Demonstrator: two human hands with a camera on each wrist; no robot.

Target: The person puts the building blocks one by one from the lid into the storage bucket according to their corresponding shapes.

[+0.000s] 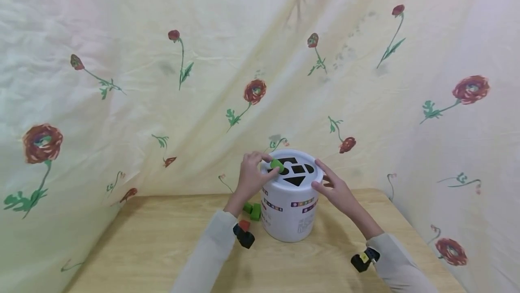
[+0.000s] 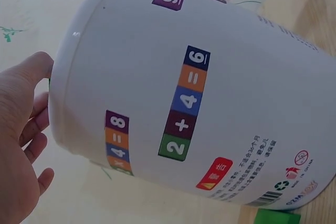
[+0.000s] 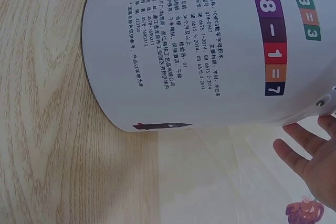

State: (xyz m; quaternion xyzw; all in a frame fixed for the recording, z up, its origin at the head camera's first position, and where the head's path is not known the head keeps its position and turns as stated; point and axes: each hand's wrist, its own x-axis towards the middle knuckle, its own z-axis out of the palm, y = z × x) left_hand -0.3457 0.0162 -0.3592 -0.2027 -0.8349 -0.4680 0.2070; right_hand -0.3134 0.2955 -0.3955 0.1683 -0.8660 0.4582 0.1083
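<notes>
Overhead only, green block (image 1: 277, 165) – lid slots

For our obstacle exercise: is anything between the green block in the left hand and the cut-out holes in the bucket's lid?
Nothing visible. The left hand holds the small green block right over the white plastic bucket's lid, beside the holes.

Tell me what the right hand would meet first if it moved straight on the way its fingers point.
Probably the white plastic bucket: the right hand points left at its upper rim, seemingly touching it already.
</notes>
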